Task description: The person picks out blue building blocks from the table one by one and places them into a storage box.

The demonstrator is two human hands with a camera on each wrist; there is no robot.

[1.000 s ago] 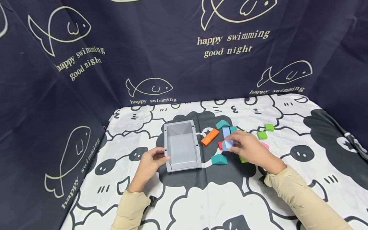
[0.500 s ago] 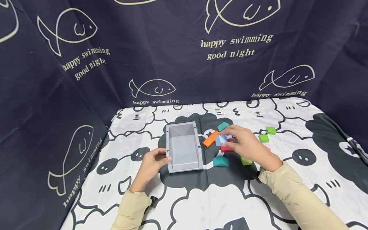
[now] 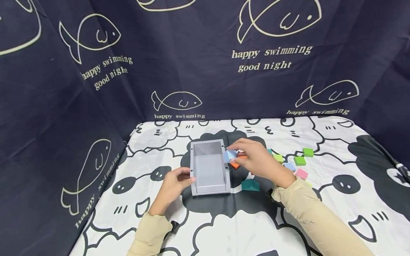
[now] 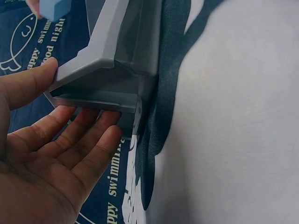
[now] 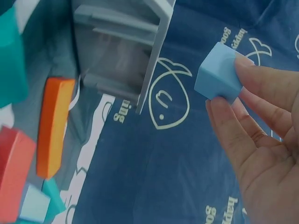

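Note:
A grey open-topped plastic box (image 3: 209, 174) stands on the patterned cloth in the head view. My left hand (image 3: 173, 185) grips its left rim, thumb on top and fingers underneath, as the left wrist view shows at the box rim (image 4: 84, 72). Between thumb and fingertips my right hand (image 3: 256, 158) pinches a light blue block (image 5: 217, 74). In the head view that block is held by the box's right rim; whether it touches the rim cannot be told. Under the right hand an orange block (image 3: 235, 166) is partly hidden.
Nearer the front lies a teal block (image 3: 251, 185). To the right are green blocks (image 3: 300, 161), a pink block (image 3: 301, 174) and another light blue block (image 3: 289, 166). A red block (image 5: 14, 172) shows in the right wrist view. Dark curtains (image 3: 179, 46) rise behind.
My right hand has carried the light blue block leftward from the other blocks to the box's right rim. The left hand keeps its grip on the box. The head view has shifted slightly.

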